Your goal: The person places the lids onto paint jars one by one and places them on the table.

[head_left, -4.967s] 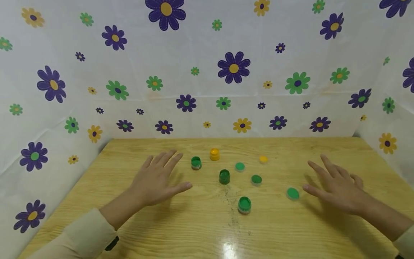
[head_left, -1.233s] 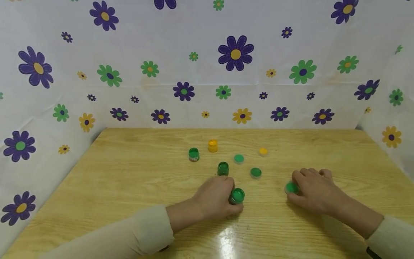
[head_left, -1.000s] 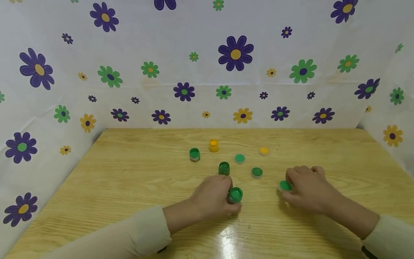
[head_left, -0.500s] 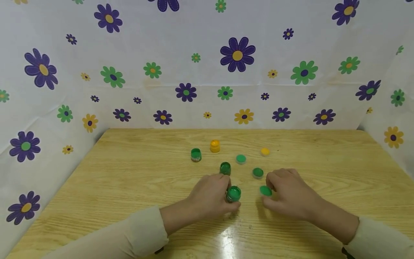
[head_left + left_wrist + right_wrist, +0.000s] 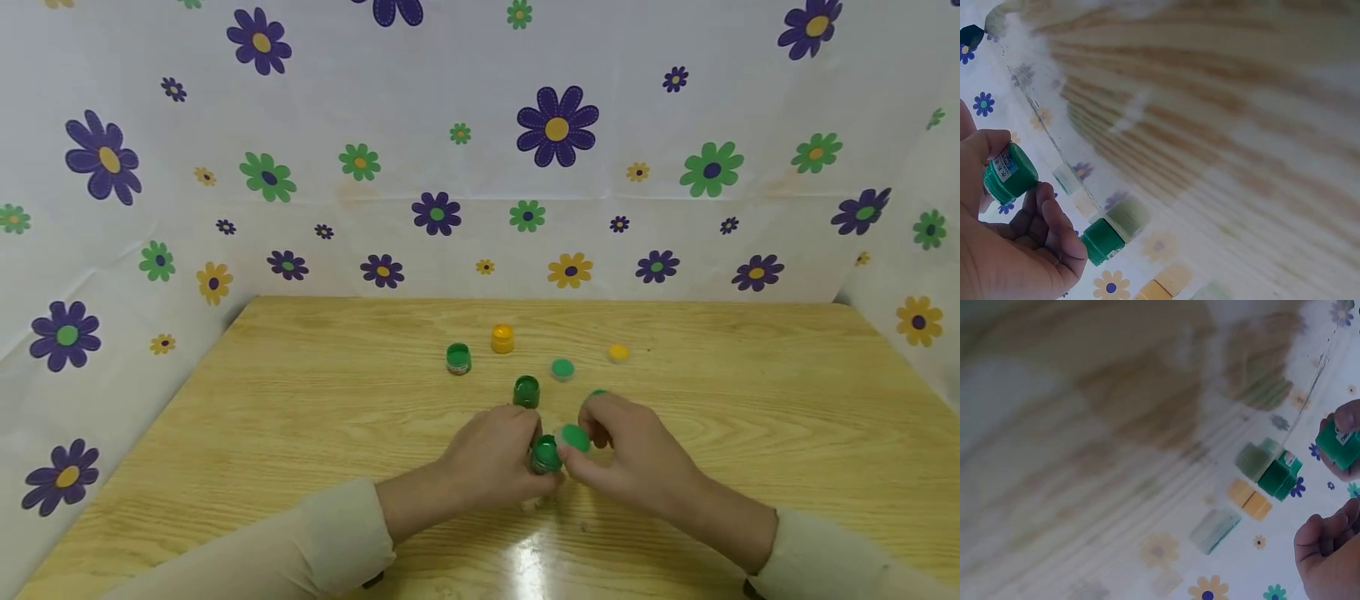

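Green paint shows in the open jar [image 5: 545, 457] that the left hand [image 5: 483, 457] grips, well short of the bench's [image 5: 330, 375] far edge; the right hand [image 5: 637, 450] pinches a tilted green lid [image 5: 576, 438] beside its mouth (touching or not, one cannot tell). Broad wood spreads to either side. Its pale label [image 5: 1005, 165] is too blurred to read.
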Demonstrator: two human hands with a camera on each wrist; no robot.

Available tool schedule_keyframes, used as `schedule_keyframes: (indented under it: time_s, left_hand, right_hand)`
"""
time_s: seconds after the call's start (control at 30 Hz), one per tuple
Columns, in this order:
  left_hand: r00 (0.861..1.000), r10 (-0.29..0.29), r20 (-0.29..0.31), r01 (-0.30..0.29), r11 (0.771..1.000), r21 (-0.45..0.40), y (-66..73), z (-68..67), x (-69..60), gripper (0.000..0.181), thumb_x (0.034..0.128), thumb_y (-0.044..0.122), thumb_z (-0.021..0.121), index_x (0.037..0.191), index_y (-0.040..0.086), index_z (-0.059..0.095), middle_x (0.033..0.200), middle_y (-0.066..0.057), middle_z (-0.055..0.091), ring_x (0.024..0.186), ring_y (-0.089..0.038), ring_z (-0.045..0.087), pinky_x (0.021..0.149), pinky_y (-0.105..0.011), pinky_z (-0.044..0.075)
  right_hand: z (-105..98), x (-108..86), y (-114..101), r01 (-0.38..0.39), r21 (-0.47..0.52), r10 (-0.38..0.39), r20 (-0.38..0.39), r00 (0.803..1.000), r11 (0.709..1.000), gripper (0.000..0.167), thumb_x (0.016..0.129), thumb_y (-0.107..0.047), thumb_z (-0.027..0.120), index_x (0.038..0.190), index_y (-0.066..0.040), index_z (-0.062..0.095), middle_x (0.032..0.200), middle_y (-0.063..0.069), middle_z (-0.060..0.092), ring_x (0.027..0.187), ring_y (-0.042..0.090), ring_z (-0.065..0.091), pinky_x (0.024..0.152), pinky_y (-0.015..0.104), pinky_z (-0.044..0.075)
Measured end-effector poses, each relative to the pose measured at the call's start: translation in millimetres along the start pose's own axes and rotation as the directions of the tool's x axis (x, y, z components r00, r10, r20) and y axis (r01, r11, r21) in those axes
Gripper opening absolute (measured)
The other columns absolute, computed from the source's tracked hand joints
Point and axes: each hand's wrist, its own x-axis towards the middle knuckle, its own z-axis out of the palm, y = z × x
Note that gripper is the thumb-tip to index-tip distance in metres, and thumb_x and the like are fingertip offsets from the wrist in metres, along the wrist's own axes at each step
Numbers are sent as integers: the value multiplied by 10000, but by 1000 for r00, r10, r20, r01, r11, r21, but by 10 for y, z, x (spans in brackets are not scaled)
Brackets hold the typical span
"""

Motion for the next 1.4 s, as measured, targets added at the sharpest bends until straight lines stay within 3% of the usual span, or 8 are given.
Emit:
schedule_keyframes:
  time_s: [0.17,0.33,0.47,0.67,0.83,0.97,1.17,1.4]
  left_hand:
    - [999,43,6,-43,998,37,-17,23,48,306,787,372,762,720,182,531,649,115,490,602,-22,451,637,-221,421]
    - [995,99,-3,-98,984,152,-28,56,51,302,797,432,744,784,194,558,731,132,499,715,-37,459,837,-327,434]
    - [986,158,-45,-145,964,222,-50,80,35,309,777,435,748,805,193,558,746,126,489,763,-60,443,831,-301,422]
    - [966,226,-129,-189,950,248,-102,99,15,337,746,432,787,828,183,574,767,110,517,800,-82,453,821,-293,431]
    - [963,226,-144,-180,944,277,-110,100,-1,350,754,450,778,854,169,596,803,89,557,833,-103,466,849,-316,441]
    - [970,195,-147,-140,937,321,-122,92,-6,355,782,475,743,881,161,610,835,79,571,873,-128,451,864,-333,417]
    - [975,159,-157,-89,920,382,-149,76,12,378,801,512,702,907,159,619,865,71,567,868,-144,422,827,-316,365]
    - [961,203,-188,-98,885,455,-178,76,36,400,790,517,731,863,150,589,815,64,531,837,-143,420,802,-299,381]
  right_hand:
    - [32,22,-12,7,-24,-9,-57,998,1000,249,850,-272,721,775,-198,495,714,-59,469,670,109,444,586,225,385]
    - [56,28,48,49,-167,-65,-88,994,985,232,820,-295,716,787,-197,509,714,-74,457,690,74,394,660,261,368]
    - [109,23,89,117,-252,-149,-112,982,961,233,796,-318,714,827,-188,524,747,-58,468,733,63,384,733,304,356]
    - [199,48,106,142,-214,-175,-147,973,966,233,781,-295,711,837,-178,518,767,-39,476,755,65,383,734,298,339]
    - [211,65,91,55,-121,-68,-106,992,991,186,815,-259,693,832,-186,523,776,-28,499,761,87,388,740,313,346]
    - [194,96,119,8,-131,-22,-102,995,991,165,829,-272,686,841,-177,552,818,-24,518,797,114,404,770,341,362]
    - [178,132,175,69,-248,-110,-159,981,966,232,766,-347,726,846,-189,576,876,-27,501,847,130,405,802,368,368]
    - [198,154,168,158,-327,-218,-155,964,932,267,769,-379,711,809,-178,539,827,-44,476,793,120,378,764,337,370]
